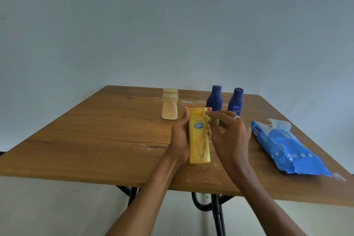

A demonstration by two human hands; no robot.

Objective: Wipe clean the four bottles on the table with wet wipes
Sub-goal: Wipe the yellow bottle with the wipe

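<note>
Above the table, my left hand grips the yellow bottle; my right hand pinches the wet wipe, which may slip off mid-rub.

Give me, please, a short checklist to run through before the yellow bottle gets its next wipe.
1. Left hand grips the yellow bottle firmly: ok.
2. Right hand pinches the wipe against the bottle near its cap: ok.
3. Bottle's front is clean: not ok, streaks show.
4. Wipe is still wet enough: cannot tell.
5. Wipes pack lies in reach, flap open: ok.
6. Cream bottle and two blue bottles stand upright, clear of the hands: ok.
</note>
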